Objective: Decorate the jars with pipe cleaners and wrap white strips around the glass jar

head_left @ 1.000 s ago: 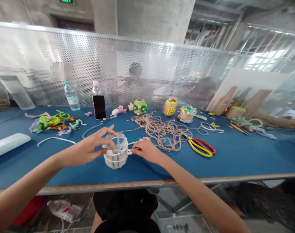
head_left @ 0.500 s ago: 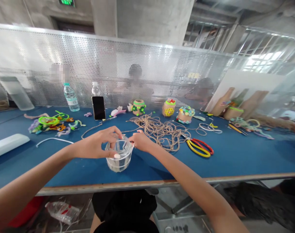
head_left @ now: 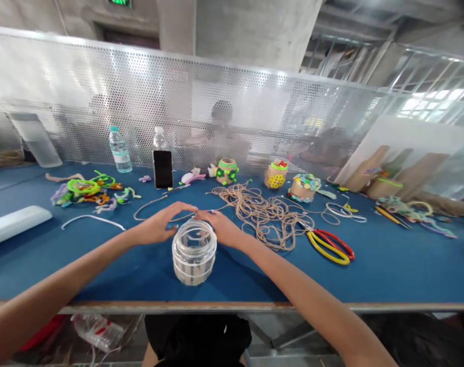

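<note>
While indoors, jar (head_left: 194, 252) on blue worktable (head_left: 388, 270)

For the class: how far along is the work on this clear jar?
Done: white pipe cleaners already cage the lower part of the clear jar. In hand: nothing is gripped; the left hand and right hand rest just behind the jar. Left, probably: the jar shows no twine yet, while the heap of twine lies loose and the decorated pot beyond looks covered.

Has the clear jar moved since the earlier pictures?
Yes, toward the person: the jar now sits closer to the table's front edge than before.
</note>
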### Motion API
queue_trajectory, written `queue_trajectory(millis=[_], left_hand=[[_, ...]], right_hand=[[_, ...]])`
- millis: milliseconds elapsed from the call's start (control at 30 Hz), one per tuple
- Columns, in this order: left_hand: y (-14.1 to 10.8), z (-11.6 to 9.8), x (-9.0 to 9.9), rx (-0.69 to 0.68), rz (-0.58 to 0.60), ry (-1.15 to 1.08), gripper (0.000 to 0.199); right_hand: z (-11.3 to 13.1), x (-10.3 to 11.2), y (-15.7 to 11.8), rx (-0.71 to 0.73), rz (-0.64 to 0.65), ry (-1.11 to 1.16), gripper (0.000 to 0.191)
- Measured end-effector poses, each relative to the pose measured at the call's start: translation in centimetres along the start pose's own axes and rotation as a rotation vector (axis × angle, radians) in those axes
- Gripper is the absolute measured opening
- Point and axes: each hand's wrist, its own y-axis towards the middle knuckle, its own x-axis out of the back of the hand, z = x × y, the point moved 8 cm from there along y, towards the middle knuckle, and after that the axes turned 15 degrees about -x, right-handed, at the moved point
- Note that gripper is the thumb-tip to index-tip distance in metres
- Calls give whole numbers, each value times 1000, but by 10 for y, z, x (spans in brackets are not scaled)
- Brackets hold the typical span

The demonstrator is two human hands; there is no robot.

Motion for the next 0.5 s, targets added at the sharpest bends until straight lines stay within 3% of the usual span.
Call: queue_trajectory(millis=[67, 167, 333, 500], left_hand=[[0, 6, -10, -88, 57, 185, 43], [4, 10, -18, -165, 54, 385, 27], [5, 10, -24, -224, 128, 373, 21], [-8, 16, -27, -293, 168, 322, 30]], right_hand=[[-2, -2, 4, 4, -8, 83, 65], [-7, -6, 11, -7, 14, 203, 74], [-13, -8, 17, -8, -10, 115, 56], [-17, -19, 17, -2, 16, 3, 58]])
